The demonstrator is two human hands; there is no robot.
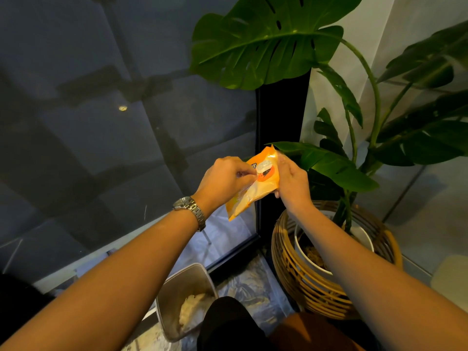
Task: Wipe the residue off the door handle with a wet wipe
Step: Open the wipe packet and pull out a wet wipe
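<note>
An orange wet wipe pack (255, 184) is held up in front of me, between both hands, before a dark glass door (101, 138). My right hand (291, 184) grips the pack's right side. My left hand (225, 179), with a metal watch on its wrist, pinches at the flap on the pack's front, near the white and orange label. Whether a wipe is coming out I cannot tell. No door handle shows in the head view.
A black door frame post (281, 117) stands right of the glass. A large-leaved plant (268, 39) grows from a white pot in a rattan basket (304, 279) at the right. A grey bin (182, 297) with crumpled paper sits on the floor below my arms.
</note>
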